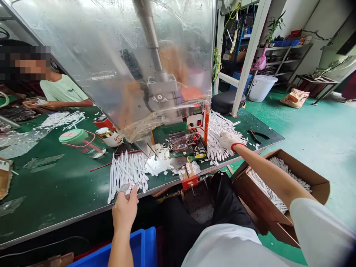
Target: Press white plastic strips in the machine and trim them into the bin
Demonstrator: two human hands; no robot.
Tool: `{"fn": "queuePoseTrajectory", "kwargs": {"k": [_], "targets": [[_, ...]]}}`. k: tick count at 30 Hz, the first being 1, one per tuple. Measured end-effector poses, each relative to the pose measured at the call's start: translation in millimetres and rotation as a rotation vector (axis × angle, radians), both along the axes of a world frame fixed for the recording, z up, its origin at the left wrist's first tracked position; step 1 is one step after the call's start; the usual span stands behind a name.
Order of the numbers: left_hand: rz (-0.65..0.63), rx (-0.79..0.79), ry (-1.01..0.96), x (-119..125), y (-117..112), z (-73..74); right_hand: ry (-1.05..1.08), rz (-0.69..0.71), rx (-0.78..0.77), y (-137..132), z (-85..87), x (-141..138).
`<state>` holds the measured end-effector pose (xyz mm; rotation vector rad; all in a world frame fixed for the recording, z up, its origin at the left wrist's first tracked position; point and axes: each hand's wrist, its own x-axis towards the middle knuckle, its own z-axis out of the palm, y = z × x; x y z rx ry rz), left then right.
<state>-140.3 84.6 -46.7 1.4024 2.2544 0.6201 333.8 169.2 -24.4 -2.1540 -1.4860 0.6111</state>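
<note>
My bare left hand (125,204) is at the table's front edge, thumb and fingers closed at the near ends of a bundle of white plastic strips (126,168). Something greyish white shows between its fingertips. My right hand (229,141), in a white knitted glove with a red cuff, rests on a larger heap of similar white strips (218,128) right of the machine; its fingers are not clear enough to read. Between the hands stands a press machine (162,91) behind a clear plastic shield, with a small metal fixture (179,141) below its head.
Yellow-handled tool (196,157) and white scraps lie before the fixture. Pliers (257,137) lie at the right. A mug (109,137) and a green-lidded bottle (80,141) stand left. A carton (314,181) of strips is beside me, a blue bin (148,244) below. A co-worker (62,89) sits across.
</note>
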Motion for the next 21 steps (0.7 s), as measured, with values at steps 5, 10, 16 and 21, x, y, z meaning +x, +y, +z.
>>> {"fn": "queuePoseTrajectory", "kwargs": {"k": [5,10,16,21], "targets": [[0.047,0.081,-0.385,14.0,-63.5,-8.5,0.266,0.01,0.051,-11.7,18.0,9.5],[-0.176,-0.1,-0.769,63.7,-96.9,-11.2,0.54,0.06,0.12,-26.0,34.8,-1.1],[-0.514,-0.129,-0.975,170.1,-86.2,9.2,0.906,0.22,0.07,-65.6,40.8,-64.6],[-0.538,-0.121,-1.11,211.1,-63.2,12.5,0.821,0.247,0.103,-97.2,44.9,-99.9]]}}
